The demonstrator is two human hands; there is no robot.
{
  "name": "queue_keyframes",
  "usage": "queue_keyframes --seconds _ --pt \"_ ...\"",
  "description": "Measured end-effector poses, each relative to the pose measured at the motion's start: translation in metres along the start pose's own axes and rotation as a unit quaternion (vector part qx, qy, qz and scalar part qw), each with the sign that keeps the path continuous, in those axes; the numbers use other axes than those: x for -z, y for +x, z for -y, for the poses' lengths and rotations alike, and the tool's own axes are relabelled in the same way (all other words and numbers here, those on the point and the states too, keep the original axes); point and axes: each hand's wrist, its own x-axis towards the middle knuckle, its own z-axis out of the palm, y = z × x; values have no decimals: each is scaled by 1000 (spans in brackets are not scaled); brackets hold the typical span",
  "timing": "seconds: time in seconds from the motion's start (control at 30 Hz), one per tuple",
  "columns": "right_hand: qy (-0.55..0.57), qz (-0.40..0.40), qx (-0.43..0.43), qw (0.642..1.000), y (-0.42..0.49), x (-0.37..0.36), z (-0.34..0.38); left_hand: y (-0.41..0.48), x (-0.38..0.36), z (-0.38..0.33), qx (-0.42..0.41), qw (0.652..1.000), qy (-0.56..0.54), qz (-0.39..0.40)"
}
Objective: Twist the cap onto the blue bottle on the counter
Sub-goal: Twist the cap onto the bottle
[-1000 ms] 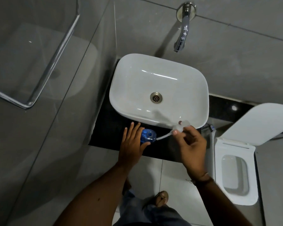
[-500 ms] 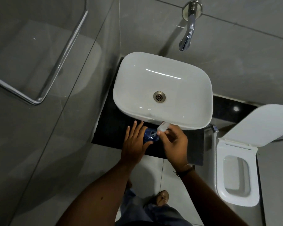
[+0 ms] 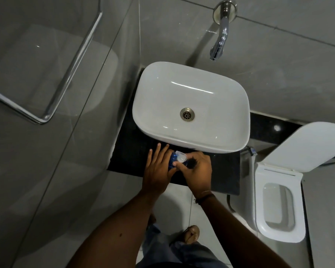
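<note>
Translucent white plastic cap (image 3: 180,158) is pinched by right hand (image 3: 196,171) atop small blue bottle (image 3: 172,161), gripped by left hand (image 3: 158,171), just before white ceramic basin (image 3: 190,107).

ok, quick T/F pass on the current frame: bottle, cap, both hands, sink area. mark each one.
1. The left hand wraps the blue bottle on the black counter. True.
2. The right hand holds the clear cap at the bottle's top. True.
3. The bottle stands inside the white basin. False: it stands on the counter in front of the basin.
4. Water is running from the wall tap. False: no stream is visible.
5. The toilet lid is raised. True.
</note>
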Motion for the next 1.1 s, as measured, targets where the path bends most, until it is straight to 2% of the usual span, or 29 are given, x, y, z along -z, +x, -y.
queue_keyframes --seconds 0.1,0.23,0.37,0.53,0.63,0.7,0.83,0.9,1.0,1.03,1.1 --pt "3 0 -15 1000 -3 4 -8 -2 0 0 -3 1000 -14 -5" --pt "21 76 -4 997 -8 4 -10 -1 1 2 -8 1000 -17 4" --pt "29 2 -20 999 -5 7 -9 0 0 2 1 1000 -14 11" --pt "14 79 0 997 -5 9 -12 0 1 3 -7 1000 -30 1" --pt "17 22 -8 1000 -3 10 -11 1 0 2 6 1000 -24 5" --pt "30 17 -2 999 -2 14 -11 2 0 2 9 1000 -21 9" --pt "27 117 42 992 5 15 -10 3 0 3 3 1000 -8 14" --pt "33 107 43 993 10 14 -8 3 0 3 8 1000 -11 14" --pt "51 38 22 998 16 15 -7 2 0 2 8 1000 -16 6" --pt "53 36 20 998 17 16 -8 2 0 2 8 1000 -15 5" --pt "42 86 31 995 17 15 -11 2 0 3 6 1000 -13 8"
